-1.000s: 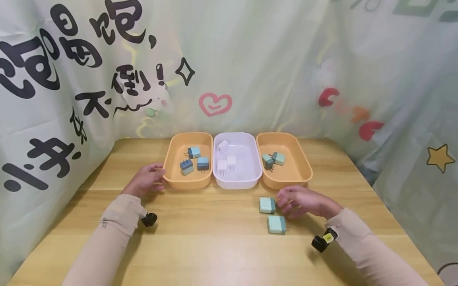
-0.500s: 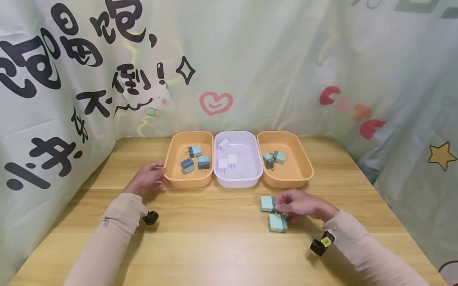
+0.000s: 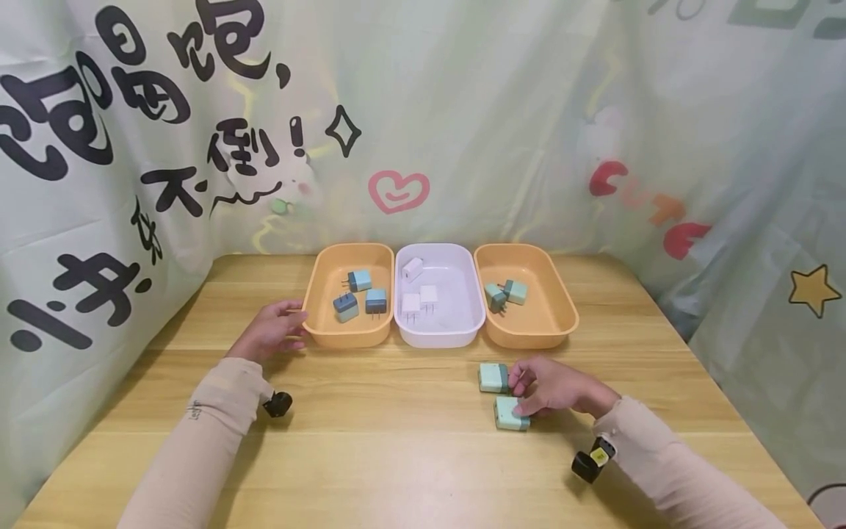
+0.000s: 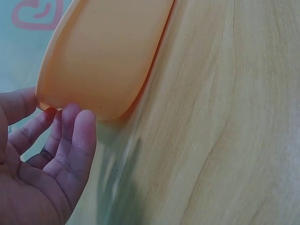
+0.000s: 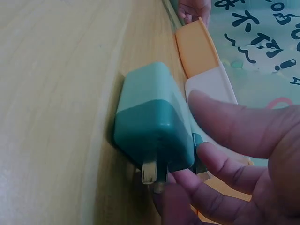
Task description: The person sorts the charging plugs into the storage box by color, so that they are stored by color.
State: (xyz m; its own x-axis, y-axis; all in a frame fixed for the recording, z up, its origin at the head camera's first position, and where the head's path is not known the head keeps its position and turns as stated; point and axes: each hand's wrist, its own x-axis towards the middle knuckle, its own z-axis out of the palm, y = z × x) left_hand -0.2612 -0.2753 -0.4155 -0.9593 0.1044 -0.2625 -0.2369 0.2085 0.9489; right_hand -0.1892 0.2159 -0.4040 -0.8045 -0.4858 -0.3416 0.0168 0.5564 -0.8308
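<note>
My right hand (image 3: 555, 386) is at the nearer mint-and-teal plug charger (image 3: 511, 414), its thumb over the top face in the head view. In the right wrist view this charger (image 5: 154, 117) lies with its prongs towards the camera. The thumb (image 5: 229, 117) is at its upper side, the other fingers loosely bent beyond the prongs, not closed round it. Just behind lies a second mint charger (image 3: 493, 378), close to the index finger. My left hand (image 3: 271, 329) touches the left orange tray (image 3: 346, 339) at its outer rim with loosely bent fingers (image 4: 82, 140).
A white tray (image 3: 439, 339) with white chargers (image 3: 428, 294) stands between the left tray, holding blue chargers (image 3: 375, 300), and the right orange tray (image 3: 529, 339), holding green chargers (image 3: 515, 292). A printed curtain (image 3: 489, 147) hangs behind the wooden table (image 3: 370, 441).
My right hand has moved down and slightly left, from beside the farther mint charger to the nearer one, its thumb now over it. The left hand stays at the tray rim.
</note>
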